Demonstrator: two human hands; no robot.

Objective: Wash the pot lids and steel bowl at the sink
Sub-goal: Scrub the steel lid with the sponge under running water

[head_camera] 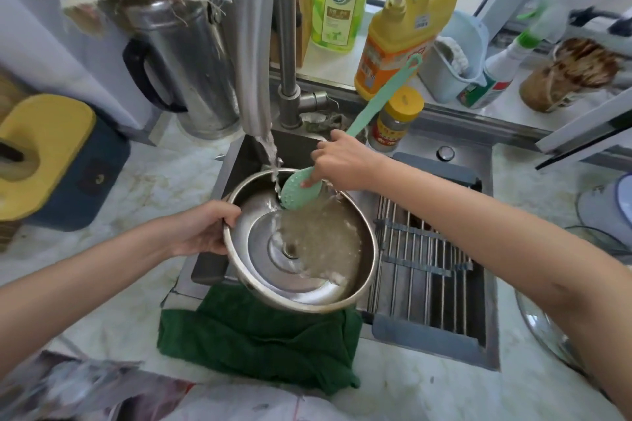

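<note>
The steel bowl point(366, 270) is gripped at its left rim by the left hand point(208, 229), fingers curled over the edge. It is held over the sink point(249, 155) with a pot lid point(260, 249) lying inside, while the green brush point(298, 189) is clasped near its head by the right hand point(342, 164), one fingertip pressed on the head, under the running water point(272, 154). The scrub-and-rinse step is judged to be in hand. Next, the brush head is probably to be worked round lid and bowl wall, the bowl steadied so that cloudy water is not slopped onto the green cloth point(260, 342).
</note>
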